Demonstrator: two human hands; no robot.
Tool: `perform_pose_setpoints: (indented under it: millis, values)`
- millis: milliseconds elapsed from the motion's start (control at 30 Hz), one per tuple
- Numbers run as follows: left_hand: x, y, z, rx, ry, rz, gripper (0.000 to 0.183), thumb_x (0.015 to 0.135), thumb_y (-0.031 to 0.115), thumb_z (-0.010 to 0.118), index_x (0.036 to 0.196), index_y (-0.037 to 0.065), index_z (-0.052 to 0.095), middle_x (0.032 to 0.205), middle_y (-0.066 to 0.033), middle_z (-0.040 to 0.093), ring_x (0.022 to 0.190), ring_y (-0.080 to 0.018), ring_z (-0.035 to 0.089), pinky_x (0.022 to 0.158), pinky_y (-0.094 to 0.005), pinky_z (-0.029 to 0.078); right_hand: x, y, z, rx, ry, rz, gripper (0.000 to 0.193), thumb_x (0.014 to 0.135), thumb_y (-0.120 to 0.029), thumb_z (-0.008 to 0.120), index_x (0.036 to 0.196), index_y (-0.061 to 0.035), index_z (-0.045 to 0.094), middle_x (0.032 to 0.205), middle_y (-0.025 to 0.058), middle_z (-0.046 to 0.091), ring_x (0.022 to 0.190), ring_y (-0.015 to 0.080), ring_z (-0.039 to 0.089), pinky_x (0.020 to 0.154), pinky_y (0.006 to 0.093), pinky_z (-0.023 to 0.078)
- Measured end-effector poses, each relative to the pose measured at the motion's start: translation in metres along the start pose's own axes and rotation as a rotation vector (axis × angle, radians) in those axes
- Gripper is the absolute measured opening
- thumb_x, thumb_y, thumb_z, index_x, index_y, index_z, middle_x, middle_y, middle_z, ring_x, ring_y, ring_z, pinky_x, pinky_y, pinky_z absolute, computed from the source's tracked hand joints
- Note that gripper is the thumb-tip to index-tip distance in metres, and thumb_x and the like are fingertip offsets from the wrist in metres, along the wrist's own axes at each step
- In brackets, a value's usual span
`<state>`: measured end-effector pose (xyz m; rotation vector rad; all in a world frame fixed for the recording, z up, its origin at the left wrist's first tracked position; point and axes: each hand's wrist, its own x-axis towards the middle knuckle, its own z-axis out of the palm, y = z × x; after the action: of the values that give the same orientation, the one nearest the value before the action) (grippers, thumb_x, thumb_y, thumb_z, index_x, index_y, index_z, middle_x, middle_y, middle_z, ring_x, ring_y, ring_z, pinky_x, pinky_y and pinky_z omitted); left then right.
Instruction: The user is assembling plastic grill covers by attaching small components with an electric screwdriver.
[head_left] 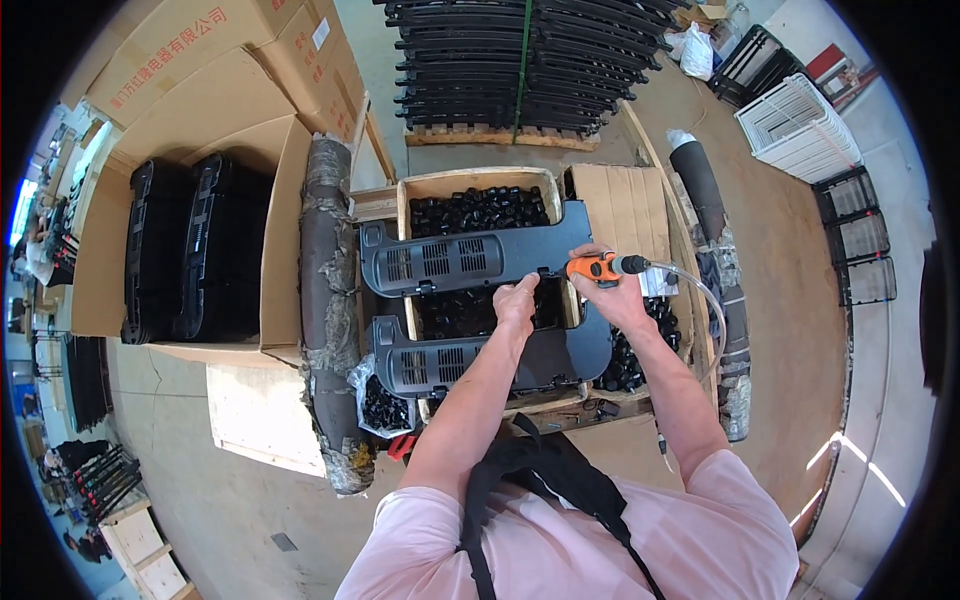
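A dark grey plastic panel with slotted vents lies across a wooden bin of small black parts. My right hand is wrapped round an orange air tool with a black end and a clear hose. The tool's front end is over the panel's right part. At the panel's near edge, my left hand is closed with thumb and finger pressed together; what they pinch is too small to make out. A second panel of the same kind lies nearer to me, partly behind my left forearm.
Black plastic parts fill the wooden bin. To the left stand a wrapped roll and an open carton holding black housings. A bag of black parts hangs near the bin. Stacked black frames stand beyond.
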<state>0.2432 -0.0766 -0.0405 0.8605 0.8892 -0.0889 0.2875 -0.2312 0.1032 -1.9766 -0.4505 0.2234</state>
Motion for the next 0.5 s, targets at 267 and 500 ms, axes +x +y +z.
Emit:
perform_pose_setpoints:
  millis: [267, 500]
  values:
    - [0.002, -0.003, 0.001, 0.032, 0.080, -0.013, 0.033, 0.081, 0.026, 0.083, 0.068, 0.009, 0.058, 0.064, -0.0007, 0.056, 0.051, -0.0127, 0.047, 0.047, -0.0347, 0.038, 0.003, -0.017, 0.001, -0.057, -0.079, 0.037, 0.048, 0.087, -0.012, 0.076, 0.132, -0.0059, 0.063, 0.120, 0.0102, 0.074, 0.113, 0.0190, 0.070, 0.098, 0.0333, 0.055]
    - [0.014, -0.035, 0.022, 0.113, 0.110, 0.109, 0.035, 0.083, 0.028, 0.083, 0.064, 0.008, 0.061, 0.062, -0.0015, 0.057, 0.049, -0.0143, 0.049, 0.046, -0.0366, 0.037, -0.005, -0.009, -0.020, -0.146, -0.207, -0.024, 0.046, 0.086, -0.004, 0.076, 0.130, -0.0002, 0.062, 0.123, 0.0138, 0.073, 0.114, 0.0198, 0.069, 0.098, 0.0334, 0.056]
